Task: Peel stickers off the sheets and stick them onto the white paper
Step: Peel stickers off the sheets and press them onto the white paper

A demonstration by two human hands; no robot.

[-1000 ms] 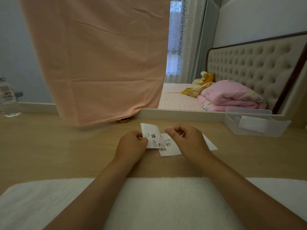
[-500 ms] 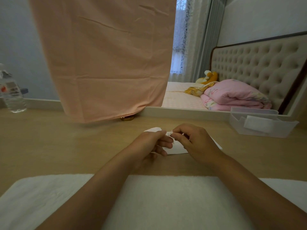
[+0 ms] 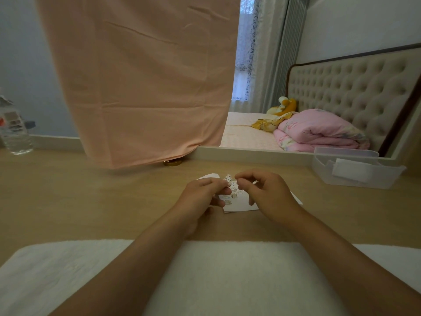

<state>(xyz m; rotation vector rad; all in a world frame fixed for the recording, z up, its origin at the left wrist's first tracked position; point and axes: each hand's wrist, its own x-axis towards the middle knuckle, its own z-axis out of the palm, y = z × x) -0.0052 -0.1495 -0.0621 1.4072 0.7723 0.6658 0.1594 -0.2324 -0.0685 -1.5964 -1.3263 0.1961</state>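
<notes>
The sticker (image 3: pixel 229 180) is lifted just above the middle of the desk (image 3: pixel 91 201), caught between your two sets of fingertips. Whether it is wholly free of its backing cannot be told. Your left hand (image 3: pixel 200 197) pinches the sticker sheet (image 3: pixel 210 176), of which only a white corner shows past the knuckles. Your right hand (image 3: pixel 268 195) is curled, with thumb and forefinger closed on the sticker's right edge. The two hands are almost touching.

The white paper (image 3: pixel 241 205) lies flat on the desk directly beneath both hands. A few small stickers are already on its left part.

Recommended handling:
- Hold the sheet steady with the left hand and draw the sticker away at a low angle. This thin cut shape looks likely to tear or curl.
- Touch only its rim, so the adhesive stays clean.
- Choose a bare patch of paper beside those already placed, set one edge down first, then press flat.

A white towel (image 3: pixel 227 274) covers the desk's near edge under your forearms. A clear plastic tray (image 3: pixel 355 179) sits at the far right corner, and a water bottle (image 3: pixel 14 135) stands at the far left edge.
</notes>
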